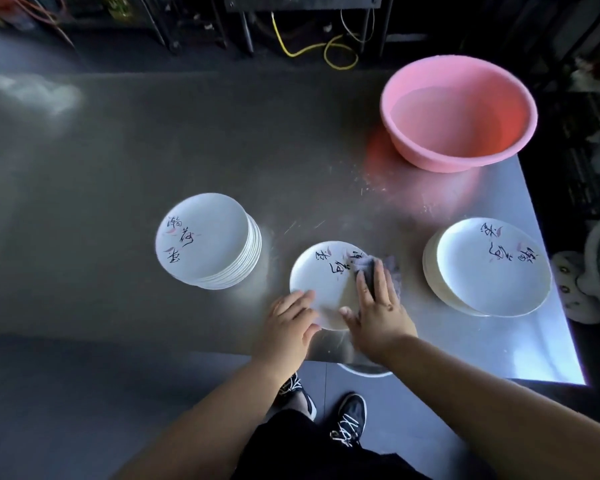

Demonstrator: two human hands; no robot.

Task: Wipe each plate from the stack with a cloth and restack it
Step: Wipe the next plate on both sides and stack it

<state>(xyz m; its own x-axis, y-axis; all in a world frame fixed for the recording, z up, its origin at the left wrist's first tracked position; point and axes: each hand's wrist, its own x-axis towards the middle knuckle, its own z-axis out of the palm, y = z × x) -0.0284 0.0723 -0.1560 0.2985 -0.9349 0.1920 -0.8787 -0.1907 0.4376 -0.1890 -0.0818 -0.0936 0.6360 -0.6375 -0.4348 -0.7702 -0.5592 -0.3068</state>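
Between the two stacks, my left hand (291,315) lay flat, steadying the round white ceramic plate (321,284). My right hand (378,299) pressed the grey cloth (369,266) on its right side, fingers straight.

Both bare forearms reached forward from 6 o'clock, close together. The left hand (291,315) lay flat, fingers straight and pointing toward 1 o'clock. The right hand (378,303) pressed down with straight fingers pointing to 12 o'clock, thumb spread toward 9 o'clock.

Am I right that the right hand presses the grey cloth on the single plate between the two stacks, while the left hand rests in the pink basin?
Not quite: in the head view the left hand steadies the plate at its near rim, not in the pink basin. The right hand does press the grey cloth on it.
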